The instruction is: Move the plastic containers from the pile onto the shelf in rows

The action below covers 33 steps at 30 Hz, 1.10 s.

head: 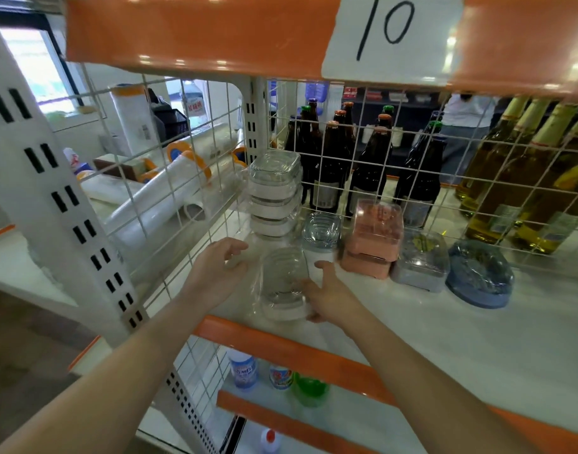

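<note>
A clear plastic container (282, 283) with a white base lies on the white shelf (444, 322) near its front left corner. My right hand (330, 293) holds its right side, fingers curled round the edge and the thumb raised apart. Just left of the container hovers my left hand (218, 267), fingers loosely bent and holding nothing. Behind stands a stack of several like containers (274, 194). To the right along the back run a grey-blue container (322, 231), two stacked pink ones (374, 237), a grey one (422, 260) and a round blue one (480, 273).
A white wire grid (412, 152) backs the shelf, with dark bottles (330, 165) and golden bottles (526, 178) behind it. A side grid (189, 178) closes the left; rolls of film (156, 198) lie beyond. An orange rail (281, 345) edges the front. Bottles (245, 368) stand on the shelf below.
</note>
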Available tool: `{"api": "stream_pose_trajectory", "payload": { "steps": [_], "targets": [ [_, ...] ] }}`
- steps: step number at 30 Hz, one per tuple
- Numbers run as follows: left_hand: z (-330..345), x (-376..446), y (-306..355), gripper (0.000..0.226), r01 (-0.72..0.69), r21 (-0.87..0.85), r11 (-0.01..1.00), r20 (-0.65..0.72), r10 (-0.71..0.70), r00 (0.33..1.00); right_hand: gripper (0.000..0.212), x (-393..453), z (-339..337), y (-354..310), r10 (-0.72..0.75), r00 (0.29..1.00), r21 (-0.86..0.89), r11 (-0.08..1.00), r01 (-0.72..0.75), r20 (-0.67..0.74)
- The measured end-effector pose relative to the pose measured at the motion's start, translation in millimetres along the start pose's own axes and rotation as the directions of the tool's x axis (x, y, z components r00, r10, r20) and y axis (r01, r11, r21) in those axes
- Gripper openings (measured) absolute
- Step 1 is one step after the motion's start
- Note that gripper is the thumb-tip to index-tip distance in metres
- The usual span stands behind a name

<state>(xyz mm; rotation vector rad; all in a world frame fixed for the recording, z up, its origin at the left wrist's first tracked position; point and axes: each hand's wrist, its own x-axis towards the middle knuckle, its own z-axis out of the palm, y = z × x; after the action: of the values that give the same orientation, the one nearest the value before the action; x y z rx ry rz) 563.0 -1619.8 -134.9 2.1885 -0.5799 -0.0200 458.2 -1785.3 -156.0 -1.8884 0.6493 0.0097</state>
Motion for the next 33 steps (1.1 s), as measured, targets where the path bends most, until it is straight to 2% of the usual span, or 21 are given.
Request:
{"api": "stream_pose_trajectory", "payload": {
  "steps": [4,8,11,19,24,29,33],
  "targets": [
    [-2.5,-5.1,-4.2,0.024,0.023,-0.034,0.999,-0.049,-0.025,0.998,0.061,0.2,7.5,-1.1,-0.182,0.983,-0.351,0.921,0.17,-0.002],
    [-6.5,-8.8,-8.5,0.022,0.041,-0.078,0.996,-0.073,-0.047,0.996,0.07,-1.7,7.9,-3.1,-0.336,0.936,-0.361,0.865,0.35,0.101],
    [-10.6,-10.9,-10.9,0.02,0.065,-0.104,0.992,-0.04,-0.07,0.997,0.064,-1.0,7.7,-0.7,-0.41,0.897,-0.415,0.797,0.44,0.164],
    [-19.1,-11.5,-12.6,0.017,0.043,0.041,0.998,0.004,-0.043,0.999,0.045,11.6,26.3,-11.7,-0.479,0.873,-0.434,0.77,0.467,0.089],
    [-21.0,-10.0,-20.0,0.015,0.082,0.091,0.992,0.078,-0.089,0.993,0.045,19.8,35.0,-24.8,-0.501,0.863,-0.521,0.722,0.456,0.061],
    [-15.3,-9.9,-25.1,0.014,0.1,0.131,0.986,0.039,-0.106,0.994,0.043,25.9,42.9,-27.2,-0.497,0.868,-0.544,0.724,0.425,0.018],
    [-11.3,-9.6,-30.0,0.014,0.117,0.175,0.977,0.061,-0.13,0.99,0.045,29.6,47.1,-24.6,-0.487,0.873,-0.542,0.732,0.413,0.009]
  ]
}}
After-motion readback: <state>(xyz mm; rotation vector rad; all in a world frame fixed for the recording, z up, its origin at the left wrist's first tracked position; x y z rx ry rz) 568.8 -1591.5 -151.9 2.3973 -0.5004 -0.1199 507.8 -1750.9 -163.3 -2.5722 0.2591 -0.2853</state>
